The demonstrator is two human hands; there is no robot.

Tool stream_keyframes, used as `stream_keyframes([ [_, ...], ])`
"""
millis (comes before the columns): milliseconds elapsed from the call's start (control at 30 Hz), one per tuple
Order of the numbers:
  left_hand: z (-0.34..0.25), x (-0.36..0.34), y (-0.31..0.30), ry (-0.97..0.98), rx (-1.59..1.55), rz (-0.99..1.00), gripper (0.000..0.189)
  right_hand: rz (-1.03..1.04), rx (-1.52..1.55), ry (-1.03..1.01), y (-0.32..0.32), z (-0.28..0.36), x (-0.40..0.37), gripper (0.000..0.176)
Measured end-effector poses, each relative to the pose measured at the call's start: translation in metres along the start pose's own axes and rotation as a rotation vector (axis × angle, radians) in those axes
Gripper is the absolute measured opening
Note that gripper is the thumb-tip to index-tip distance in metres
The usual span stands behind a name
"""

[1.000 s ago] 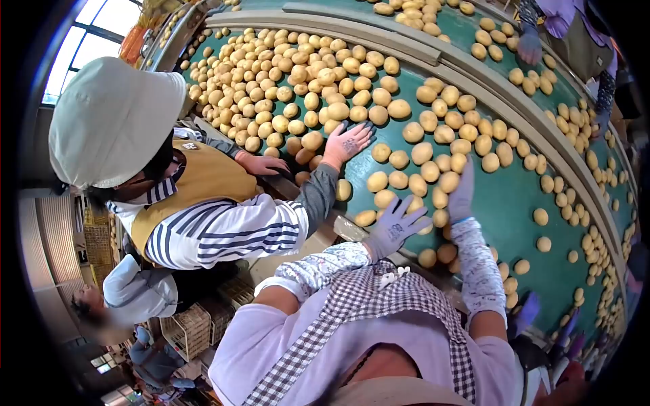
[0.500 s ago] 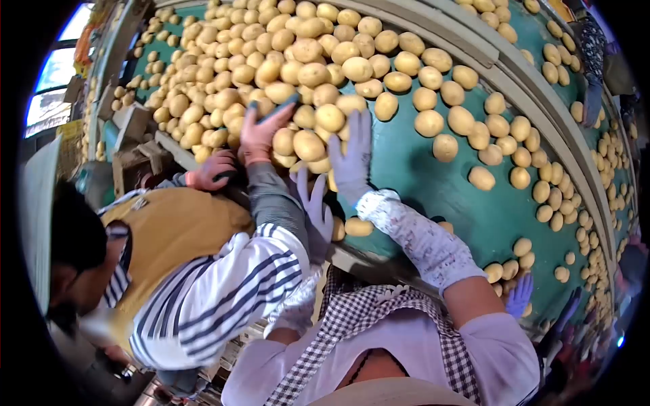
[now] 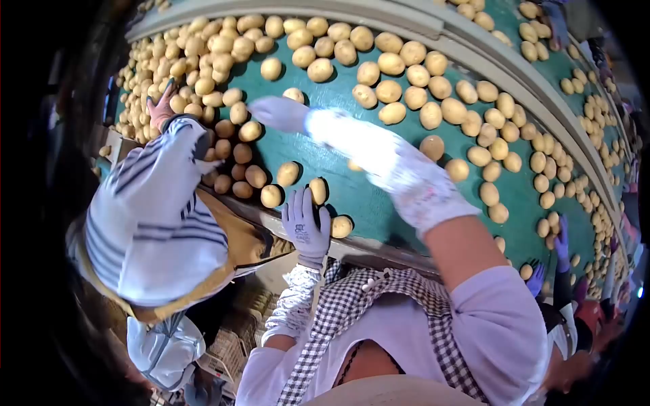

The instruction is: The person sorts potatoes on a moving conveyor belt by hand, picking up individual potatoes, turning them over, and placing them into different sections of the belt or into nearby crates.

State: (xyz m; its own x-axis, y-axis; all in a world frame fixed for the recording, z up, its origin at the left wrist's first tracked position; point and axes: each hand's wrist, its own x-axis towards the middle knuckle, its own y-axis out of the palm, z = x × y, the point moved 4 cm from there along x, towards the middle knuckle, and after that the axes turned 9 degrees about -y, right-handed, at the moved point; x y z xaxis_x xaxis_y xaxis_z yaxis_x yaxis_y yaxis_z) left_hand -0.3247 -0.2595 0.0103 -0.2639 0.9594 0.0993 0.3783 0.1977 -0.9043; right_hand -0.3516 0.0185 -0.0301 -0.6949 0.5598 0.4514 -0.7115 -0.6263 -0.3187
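Observation:
My left hand (image 3: 307, 227), in a grey-lilac coated glove, lies at the near edge of the green conveyor belt (image 3: 369, 210) with its fingers spread. A potato (image 3: 317, 191) is right at its fingertips, and another potato (image 3: 341, 227) lies beside its thumb. Out over the belt reaches my right hand (image 3: 279, 114), gloved alike and below a white patterned sleeve. It points left at the loose edge of the potato pile (image 3: 203, 57), close to a potato (image 3: 250, 131). Motion smears its fingers.
To my left, a co-worker in a striped top has a gloved hand (image 3: 161, 108) at the pile. A metal rail (image 3: 406, 20) borders the belt's far side. More potatoes (image 3: 497, 128) lie rightward, where purple-gloved hands (image 3: 561, 243) of others show. Crates (image 3: 233, 338) stand below.
My right hand has left the potatoes it touched and swung over the belt, blurred. My left hand has come out from beside the co-worker's arm onto the belt edge. The co-worker's hand sits farther left.

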Motion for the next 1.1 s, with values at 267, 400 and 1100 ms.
stream_keyframes([
  [267,0.019,-0.019,0.007,0.064,-0.008,-0.021,0.047,-0.37,-1.129,0.654,-0.268,0.16,-0.355,0.02],
  [400,0.042,-0.01,0.014,0.156,-0.001,-0.022,0.036,-0.751,-1.397,0.717,-0.321,0.18,-0.523,0.03],
  [1100,-0.046,-0.083,-0.007,0.162,-0.282,-0.016,0.028,-0.495,-0.086,0.564,-0.095,0.25,-0.373,0.049],
])
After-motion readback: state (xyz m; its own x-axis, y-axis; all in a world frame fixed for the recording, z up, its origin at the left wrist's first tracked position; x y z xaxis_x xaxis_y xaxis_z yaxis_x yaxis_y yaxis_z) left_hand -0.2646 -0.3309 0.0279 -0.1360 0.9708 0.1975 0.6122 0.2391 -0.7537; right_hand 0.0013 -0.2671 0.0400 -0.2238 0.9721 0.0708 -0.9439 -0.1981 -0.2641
